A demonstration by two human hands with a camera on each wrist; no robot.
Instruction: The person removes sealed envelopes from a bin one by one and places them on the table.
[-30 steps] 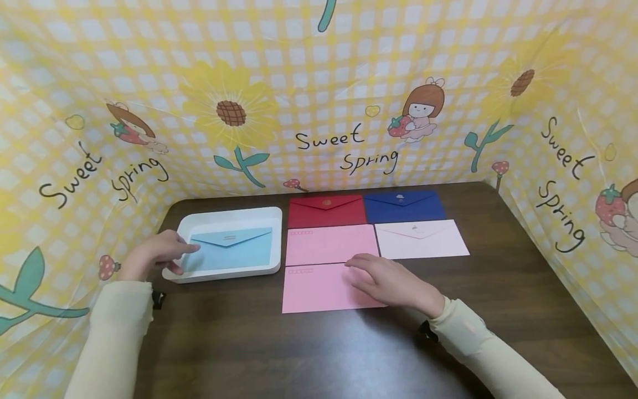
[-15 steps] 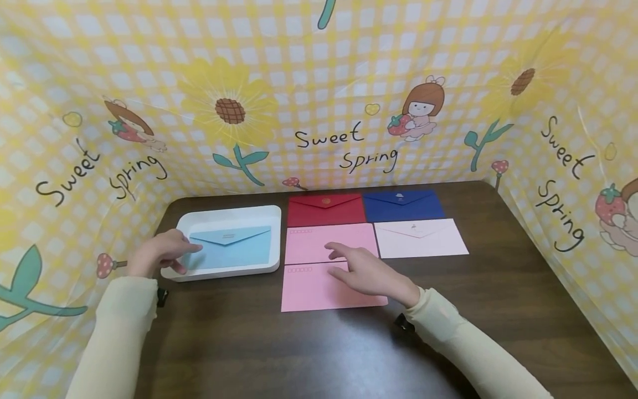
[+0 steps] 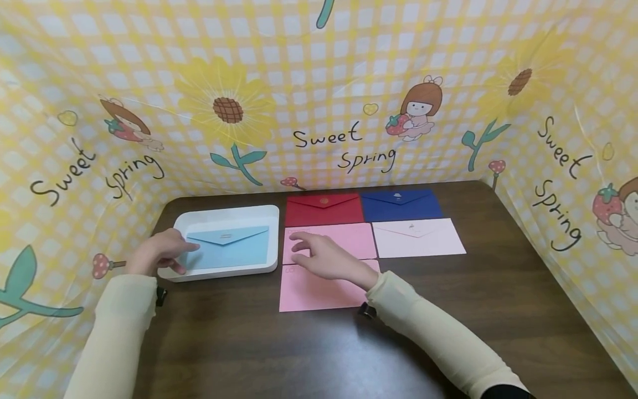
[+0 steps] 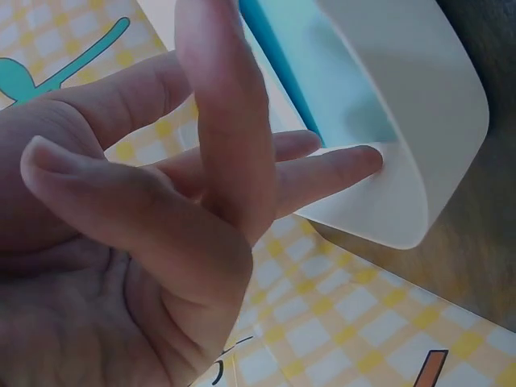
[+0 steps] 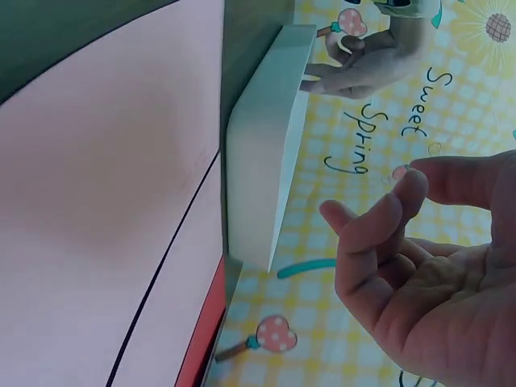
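A white tray stands at the left of the table with a light blue envelope lying in it. At the tray's left side is my left hand, its fingers over the edge. One fingertip reaches the tray's inner corner in the left wrist view; contact with the envelope cannot be told. My right hand is above two pink envelopes, the far one and the near one, partly hiding both. Its fingers are loosely bent and hold nothing.
Behind the pink envelopes lie a red envelope and a dark blue one. A white envelope lies to their right. Yellow checked cloth surrounds the dark wooden table at the back and sides.
My right hand has moved left across the pink envelopes, towards the tray. My left hand stays by the tray, and the envelopes have not moved.
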